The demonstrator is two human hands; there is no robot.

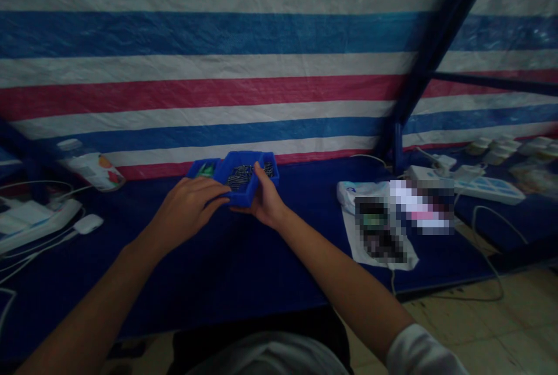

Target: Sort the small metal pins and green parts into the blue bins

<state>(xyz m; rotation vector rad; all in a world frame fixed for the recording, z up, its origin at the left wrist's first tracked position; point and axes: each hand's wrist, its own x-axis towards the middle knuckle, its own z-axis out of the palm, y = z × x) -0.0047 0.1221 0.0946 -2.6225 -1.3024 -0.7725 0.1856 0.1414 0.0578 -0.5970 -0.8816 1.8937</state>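
A blue plastic bin (249, 196) holds many small dark metal screws (239, 177). My right hand (267, 203) grips its right side, thumb over the wall and fingers curled low at the front. At the front left corner, the closed fingers and thumb of my left hand (187, 203) hold the same bin's edge. Behind my left hand is a second blue bin (196, 167) with green pieces in it, partly covered by the hand. To the right, a third blue bin (276, 172) with dark metal pieces shows past my right thumb.
The bins are on a dark blue table (244, 270) before a striped tarp (261, 67). A bottle (93, 167) leans at left near a power strip (41, 225) with cables. At right are a white packet (351, 196), another power strip (483, 185), small jars (501, 149) and a blue post (418, 81).
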